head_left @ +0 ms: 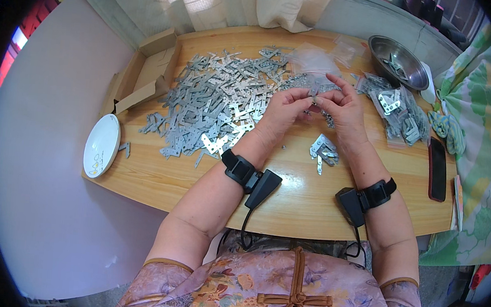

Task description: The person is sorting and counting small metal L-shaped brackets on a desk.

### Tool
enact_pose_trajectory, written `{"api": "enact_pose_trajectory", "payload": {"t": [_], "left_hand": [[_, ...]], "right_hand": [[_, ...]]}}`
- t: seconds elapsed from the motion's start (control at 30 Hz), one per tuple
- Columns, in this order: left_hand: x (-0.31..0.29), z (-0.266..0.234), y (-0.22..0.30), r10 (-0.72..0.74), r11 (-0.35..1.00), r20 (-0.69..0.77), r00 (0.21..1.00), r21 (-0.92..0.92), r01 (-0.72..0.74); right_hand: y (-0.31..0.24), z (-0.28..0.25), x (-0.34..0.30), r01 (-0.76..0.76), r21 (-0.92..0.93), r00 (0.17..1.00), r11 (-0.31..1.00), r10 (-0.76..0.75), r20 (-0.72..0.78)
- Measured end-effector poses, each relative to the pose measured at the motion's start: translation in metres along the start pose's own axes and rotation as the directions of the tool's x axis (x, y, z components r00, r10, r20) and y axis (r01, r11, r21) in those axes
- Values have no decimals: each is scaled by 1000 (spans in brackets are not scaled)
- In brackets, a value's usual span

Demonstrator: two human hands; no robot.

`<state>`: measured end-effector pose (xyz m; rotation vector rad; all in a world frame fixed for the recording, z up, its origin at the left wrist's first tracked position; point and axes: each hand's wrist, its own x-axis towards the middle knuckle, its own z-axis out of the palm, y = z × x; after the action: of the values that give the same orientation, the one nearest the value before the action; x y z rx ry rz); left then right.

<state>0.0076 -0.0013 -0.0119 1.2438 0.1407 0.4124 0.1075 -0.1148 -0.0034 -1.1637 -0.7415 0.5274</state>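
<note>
My left hand [289, 106] and my right hand [342, 106] meet above the far middle of the table, thumbs and fingertips pinched together. Between them is a small greyish thing [313, 93], too small to make out. The right index finger points up, off the pinch. Under and behind the fingers lie small screws [330, 121], partly hidden by the hands. Nearer to me, between my forearms, rests a little stack of flat metal corner brackets [325, 150]. A large loose heap of L-shaped metal brackets [220, 102] spreads left of my hands.
An open cardboard box [154, 68] and a white plate [102, 145] stand at the left. Clear plastic bags [313, 58] lie at the back. On the right are a steel bowl [400, 60], bagged brackets [401, 111], a knitted glove [448, 132] and a phone [437, 168].
</note>
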Motion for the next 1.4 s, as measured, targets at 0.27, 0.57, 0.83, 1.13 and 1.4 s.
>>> {"api": "enact_pose_trajectory", "payload": {"t": [0.27,0.57,0.83,1.13,1.4], "left_hand": [[1,-2,-2,-18,998,72,997,59,13],[3,-3,-2,0,1000,-38,999,18,1],[7,-10,-8,25,1000,-123,992,1,-25],[5,-8,-8,43,999,-153,987,25,-40],[5,-7,-8,43,999,-155,987,39,-38]], "right_hand": [[18,-7,6,169,-214,982,962,-182,-44],[21,-16,10,106,-196,993,975,-115,-31],[13,-23,6,276,-909,951,312,-226,212],[3,-20,0,380,-925,903,-4,-215,372],[7,-22,4,402,-913,883,-73,-233,407]]}}
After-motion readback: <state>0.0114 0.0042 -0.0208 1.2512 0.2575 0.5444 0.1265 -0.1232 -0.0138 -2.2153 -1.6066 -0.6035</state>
